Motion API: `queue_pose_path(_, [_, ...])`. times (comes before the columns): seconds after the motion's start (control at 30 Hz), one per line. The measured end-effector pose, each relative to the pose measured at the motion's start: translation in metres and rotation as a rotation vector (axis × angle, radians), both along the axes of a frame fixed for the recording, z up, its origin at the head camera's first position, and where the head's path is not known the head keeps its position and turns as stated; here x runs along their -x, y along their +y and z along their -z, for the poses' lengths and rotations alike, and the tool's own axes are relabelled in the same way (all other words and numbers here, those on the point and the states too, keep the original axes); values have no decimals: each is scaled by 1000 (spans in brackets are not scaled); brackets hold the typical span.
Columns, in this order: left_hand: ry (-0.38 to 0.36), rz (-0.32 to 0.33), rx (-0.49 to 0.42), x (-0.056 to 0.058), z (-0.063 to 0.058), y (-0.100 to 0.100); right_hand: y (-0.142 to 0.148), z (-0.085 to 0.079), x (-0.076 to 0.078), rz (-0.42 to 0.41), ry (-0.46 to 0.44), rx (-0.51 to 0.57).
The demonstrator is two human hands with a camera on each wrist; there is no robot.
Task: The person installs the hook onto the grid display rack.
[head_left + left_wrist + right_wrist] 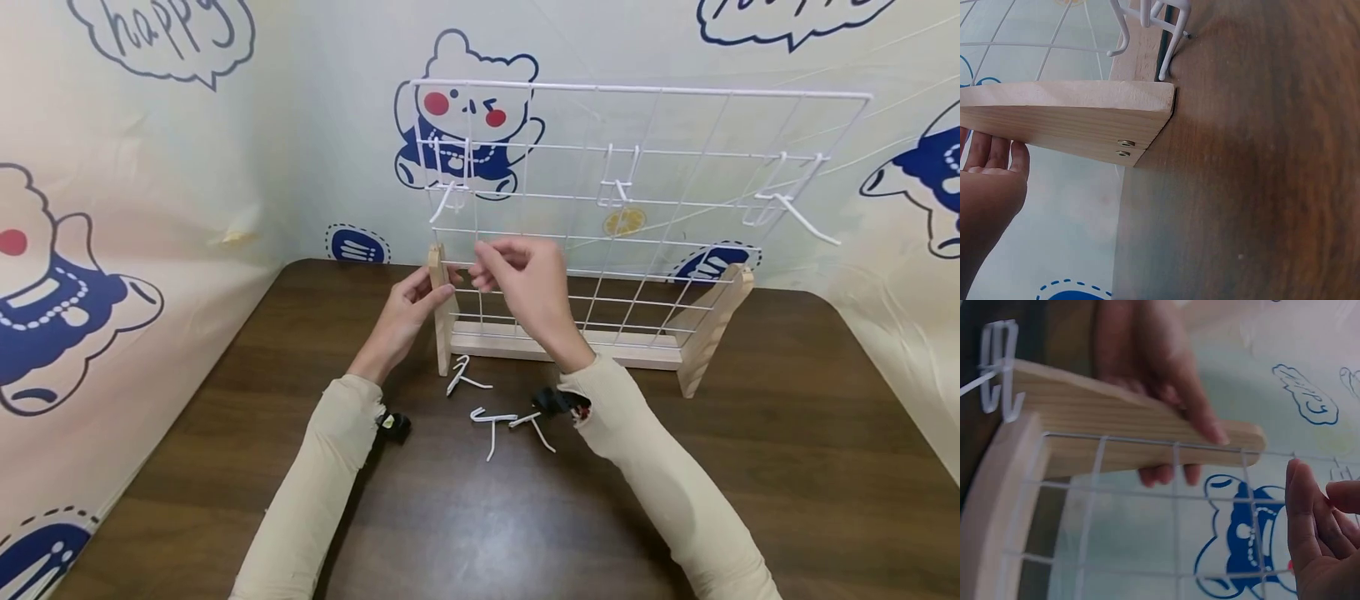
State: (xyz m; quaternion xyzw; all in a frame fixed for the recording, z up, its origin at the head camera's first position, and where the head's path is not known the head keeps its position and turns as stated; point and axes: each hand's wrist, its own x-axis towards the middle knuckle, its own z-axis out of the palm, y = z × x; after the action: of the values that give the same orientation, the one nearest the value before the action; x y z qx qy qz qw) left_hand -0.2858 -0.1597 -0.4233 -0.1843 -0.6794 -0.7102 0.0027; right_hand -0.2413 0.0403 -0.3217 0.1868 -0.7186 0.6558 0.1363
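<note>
One rounded, grained wooden post (1088, 119), left grip (412, 302) around it, edges wire mesh (652, 199).

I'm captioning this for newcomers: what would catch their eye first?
The white wire grid panel on its wooden stand dominates the table's back, three hooks hung across its upper part. At its left end, the left hand grips the wooden upright, the right hand close by. Three loose hooks lie on the table in front.
</note>
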Motion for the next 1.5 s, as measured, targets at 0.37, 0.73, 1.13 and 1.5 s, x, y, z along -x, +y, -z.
queue_pose_path(0.37, [1,-1,27,-2,0,-1,34,38,-25,-23,-40,-89])
queue_pose_path(0.73, [13,-7,16,-1,0,2,65,58,-47,-41,-147,-163])
queue_pose_path(1.13, [10,-5,16,-1,1,0,81,67,-57,-74,-133,-297])
queue_pose_path(1.5, [14,-4,26,-2,1,-1,90,85,-66,-201,-123,-583])
